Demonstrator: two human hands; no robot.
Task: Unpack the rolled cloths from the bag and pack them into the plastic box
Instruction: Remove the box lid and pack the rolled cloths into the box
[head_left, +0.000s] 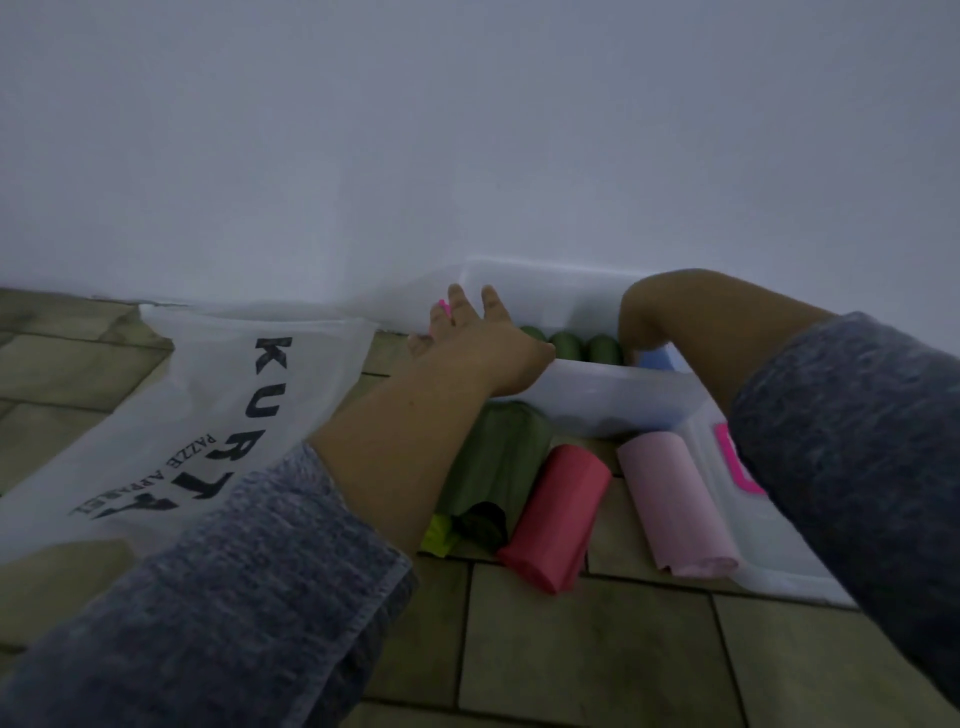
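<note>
The clear plastic box (613, 384) stands on the floor against the wall. Inside it lie three green rolled cloths (566, 345) and a blue one (657, 358). My left hand (483, 338) reaches to the box's left end with fingers spread, touching it beside a pink latch (442, 307). My right hand (636, 332) bends down into the box by the blue roll; its fingers are hidden behind the near wall. In front of the box lie a dark green roll (493, 457), a red roll (556, 514) and a pink roll (675, 509). The white printed bag (208, 415) lies flat to the left.
A small yellow-green cloth (436, 535) and a black one (483, 522) lie by the dark green roll's near end. A second pink latch (732, 457) sits on the box's right end. The floor is tiled; a plain white wall rises right behind the box.
</note>
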